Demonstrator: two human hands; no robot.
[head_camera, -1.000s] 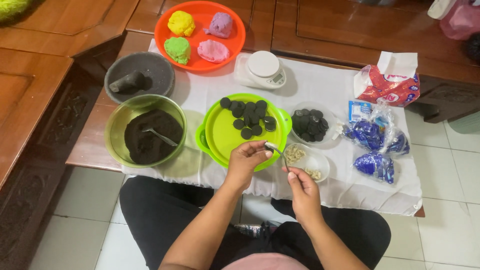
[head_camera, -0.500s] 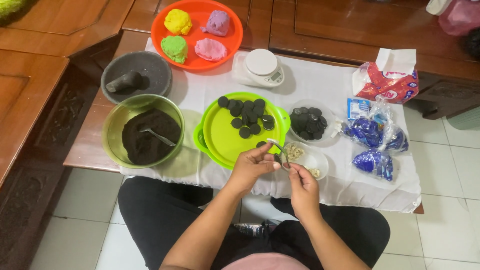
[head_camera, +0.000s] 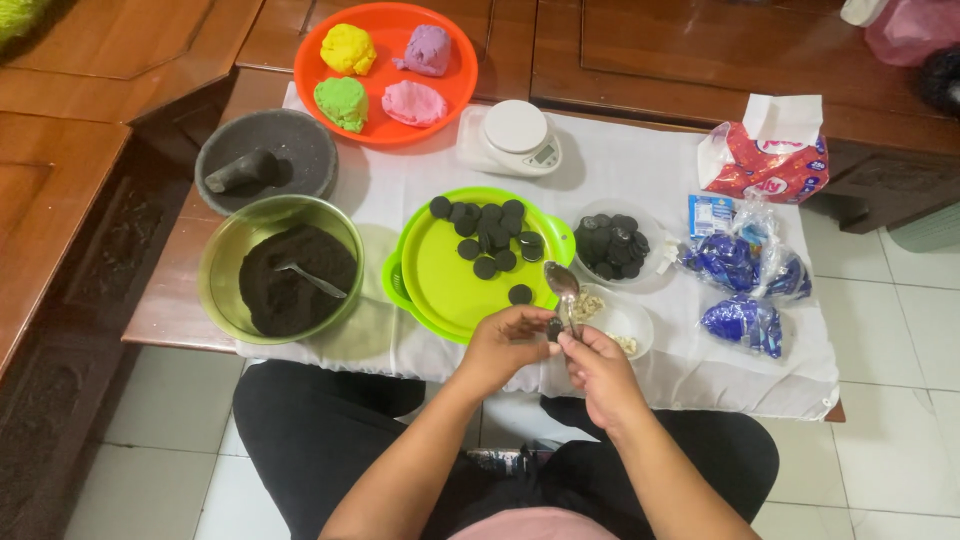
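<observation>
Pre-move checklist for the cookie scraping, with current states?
1. Left hand grips a dark cookie: ok.
2. Right hand holds the spoon, bowl up: ok.
3. Small white bowl sits beside the hands, with pale scrapings inside: ok.
4. Green tray has bare room near the dark cookie halves: ok.
5. Cream fully off this cookie: cannot tell, fingers hide it.
6. Clear bowl of dark cookies close by: ok.
</observation>
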